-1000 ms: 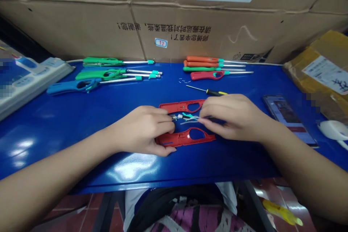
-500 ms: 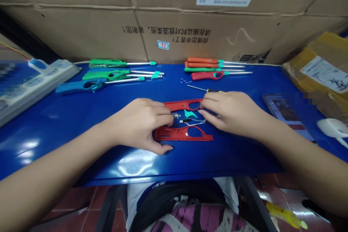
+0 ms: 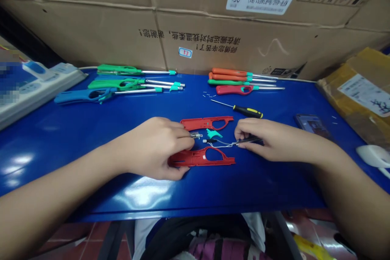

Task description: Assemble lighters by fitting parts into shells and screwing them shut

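Note:
My left hand (image 3: 158,146) is closed around the left end of the near red lighter shell half (image 3: 195,157), thumb along its near edge. Its fingertips also cover part of a small metal valve piece (image 3: 196,135). Beyond lies the far red shell half (image 3: 198,124), with a teal trigger (image 3: 213,133) between the halves. A small black part (image 3: 210,141) with thin white wires (image 3: 224,145) lies beside the trigger. My right hand (image 3: 258,138) pinches a dark metal tube (image 3: 251,139) at the wires' right end. The tube's other end is hidden under the palm.
A black-and-yellow screwdriver (image 3: 248,111) lies beyond my right hand. Blue and green lighters (image 3: 82,96) are at the back left, and red, orange and green ones (image 3: 230,89) at the back right. A power strip (image 3: 39,89), phone (image 3: 312,125) and cardboard box (image 3: 195,40) surround the area.
My right hand has moved right and slightly nearer, off the far shell half, uncovering the screwdriver handle and showing the metal tube. My left hand stays at the near shell half, which has shifted slightly.

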`<action>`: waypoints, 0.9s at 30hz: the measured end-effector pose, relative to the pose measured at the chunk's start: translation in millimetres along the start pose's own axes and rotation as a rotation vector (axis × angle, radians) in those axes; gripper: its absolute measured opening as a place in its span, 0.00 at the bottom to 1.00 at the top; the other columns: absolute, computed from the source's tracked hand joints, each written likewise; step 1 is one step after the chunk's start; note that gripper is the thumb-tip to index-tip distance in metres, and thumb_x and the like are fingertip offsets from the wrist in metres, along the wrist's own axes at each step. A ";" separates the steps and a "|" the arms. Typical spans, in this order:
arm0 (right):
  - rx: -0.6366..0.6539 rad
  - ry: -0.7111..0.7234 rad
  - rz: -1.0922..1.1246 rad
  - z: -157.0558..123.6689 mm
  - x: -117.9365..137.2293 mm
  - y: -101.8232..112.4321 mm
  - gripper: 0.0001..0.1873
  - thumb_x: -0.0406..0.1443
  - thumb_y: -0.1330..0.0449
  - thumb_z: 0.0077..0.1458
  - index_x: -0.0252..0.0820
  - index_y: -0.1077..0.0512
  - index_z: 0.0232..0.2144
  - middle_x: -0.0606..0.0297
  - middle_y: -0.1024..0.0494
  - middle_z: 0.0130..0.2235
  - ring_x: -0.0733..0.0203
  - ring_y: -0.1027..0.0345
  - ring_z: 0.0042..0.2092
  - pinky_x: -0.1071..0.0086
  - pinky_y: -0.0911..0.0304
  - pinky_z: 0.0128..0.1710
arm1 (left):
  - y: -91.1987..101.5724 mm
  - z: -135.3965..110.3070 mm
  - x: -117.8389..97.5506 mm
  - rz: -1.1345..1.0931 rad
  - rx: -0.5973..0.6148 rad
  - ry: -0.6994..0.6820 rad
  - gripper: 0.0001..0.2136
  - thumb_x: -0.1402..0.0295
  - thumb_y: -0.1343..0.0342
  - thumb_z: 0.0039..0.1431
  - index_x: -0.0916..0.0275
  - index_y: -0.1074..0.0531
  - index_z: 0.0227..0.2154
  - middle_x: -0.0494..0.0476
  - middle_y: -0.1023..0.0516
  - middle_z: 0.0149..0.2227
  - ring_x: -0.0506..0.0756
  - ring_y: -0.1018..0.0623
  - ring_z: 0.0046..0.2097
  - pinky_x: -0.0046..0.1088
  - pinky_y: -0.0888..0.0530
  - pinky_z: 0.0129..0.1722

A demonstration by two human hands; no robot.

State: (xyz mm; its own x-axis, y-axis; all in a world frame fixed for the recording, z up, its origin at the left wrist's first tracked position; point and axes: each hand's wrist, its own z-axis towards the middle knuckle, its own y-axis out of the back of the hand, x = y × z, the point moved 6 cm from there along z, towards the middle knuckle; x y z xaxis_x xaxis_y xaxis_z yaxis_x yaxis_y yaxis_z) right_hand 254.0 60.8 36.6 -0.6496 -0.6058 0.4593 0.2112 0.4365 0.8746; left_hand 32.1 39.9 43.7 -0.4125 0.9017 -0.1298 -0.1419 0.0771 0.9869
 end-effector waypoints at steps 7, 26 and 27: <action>-0.128 0.020 0.104 7.5 16.3 -7.2 0.04 0.37 0.47 0.69 0.44 0.34 0.40 0.66 0.26 0.38 0.63 0.34 0.36 0.68 0.38 0.37 | 19.4 0.7 -1.0 -0.004 -0.418 0.063 0.14 0.59 0.40 0.64 0.64 0.24 0.44 0.58 0.21 0.38 0.55 0.25 0.37 0.32 0.29 0.36; -0.322 0.189 -0.034 17.9 38.5 -24.9 0.10 0.40 0.47 0.70 0.44 0.28 0.46 0.65 0.22 0.43 0.62 0.27 0.44 0.69 0.35 0.41 | -0.4 11.7 -12.9 -0.154 -0.428 0.078 0.06 0.69 0.42 0.68 0.62 0.20 0.40 0.54 0.17 0.37 0.55 0.24 0.39 0.34 0.31 0.39; -0.335 0.197 -0.011 18.2 39.1 -25.4 0.09 0.39 0.46 0.70 0.44 0.28 0.45 0.65 0.22 0.43 0.62 0.27 0.44 0.69 0.35 0.41 | -0.1 11.7 -13.8 -0.132 -0.429 0.076 0.06 0.69 0.42 0.68 0.62 0.20 0.40 0.53 0.18 0.36 0.55 0.24 0.39 0.34 0.32 0.38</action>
State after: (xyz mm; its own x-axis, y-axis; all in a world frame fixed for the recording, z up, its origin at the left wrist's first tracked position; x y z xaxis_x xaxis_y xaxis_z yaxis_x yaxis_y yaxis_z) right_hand 210.0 38.2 29.5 -0.5076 -0.7394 0.4422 0.4530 0.2075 0.8670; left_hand 48.3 32.5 46.5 -0.4287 0.8608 -0.2742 -0.5508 -0.0085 0.8346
